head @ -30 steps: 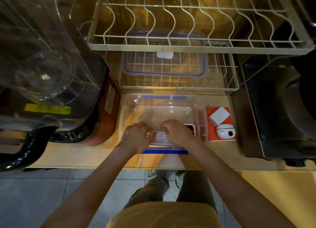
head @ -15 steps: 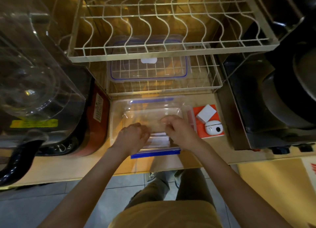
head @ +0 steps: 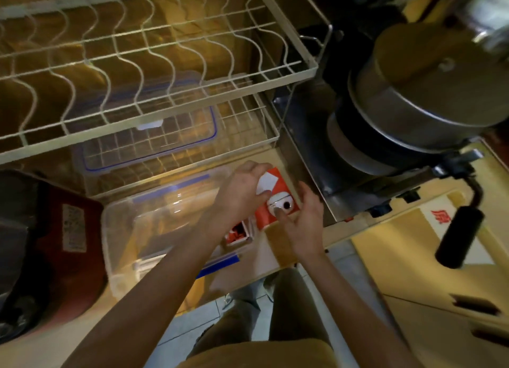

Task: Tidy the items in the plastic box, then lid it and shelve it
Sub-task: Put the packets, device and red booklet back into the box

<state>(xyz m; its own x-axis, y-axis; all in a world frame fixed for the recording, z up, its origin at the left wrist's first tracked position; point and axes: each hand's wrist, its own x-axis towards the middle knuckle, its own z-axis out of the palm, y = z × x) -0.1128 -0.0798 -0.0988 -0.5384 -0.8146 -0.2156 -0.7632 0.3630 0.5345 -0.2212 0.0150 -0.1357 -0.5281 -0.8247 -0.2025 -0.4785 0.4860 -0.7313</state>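
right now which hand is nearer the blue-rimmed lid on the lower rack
Left. The left hand is just in front of the lid, at the orange box; the right hand sits farther right and nearer the person.

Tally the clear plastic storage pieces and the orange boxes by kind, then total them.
Clear plastic box: 1
Blue-trimmed clear lid on the lower wire shelf: 1
Orange boxes: 2, large and small
Total: 4

Orange box (head: 271, 202) wedged between plastic box (head: 121, 229) and metal stove wall (head: 303, 174); wire rack (head: 154, 114) overhangs behind; desk (head: 271, 253) edge in front open.
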